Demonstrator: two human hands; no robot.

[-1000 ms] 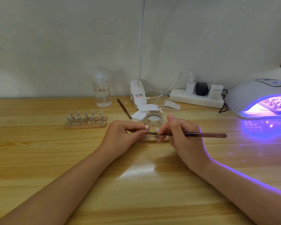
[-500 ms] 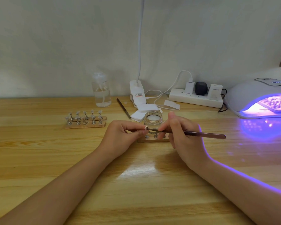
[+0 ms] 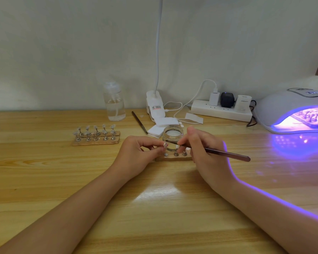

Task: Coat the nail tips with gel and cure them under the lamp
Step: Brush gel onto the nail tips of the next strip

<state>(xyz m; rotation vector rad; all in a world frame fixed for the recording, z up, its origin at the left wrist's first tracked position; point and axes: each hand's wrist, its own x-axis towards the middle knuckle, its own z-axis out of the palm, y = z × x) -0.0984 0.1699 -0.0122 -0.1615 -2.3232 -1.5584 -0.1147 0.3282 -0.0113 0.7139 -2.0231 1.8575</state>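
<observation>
Pinching a nail tip just in front of the gel jar, the left hand steadies it; the right hand grips a brush touching the tip.

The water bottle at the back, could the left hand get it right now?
Probably not yet. The path to the bottle looks open, but the left hand is busy: its fingers pinch a nail tip for the brush.

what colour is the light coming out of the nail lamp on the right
Purple-violet, glowing from the nail lamp mouth and spilling onto the table; only the head view shows it.
</observation>
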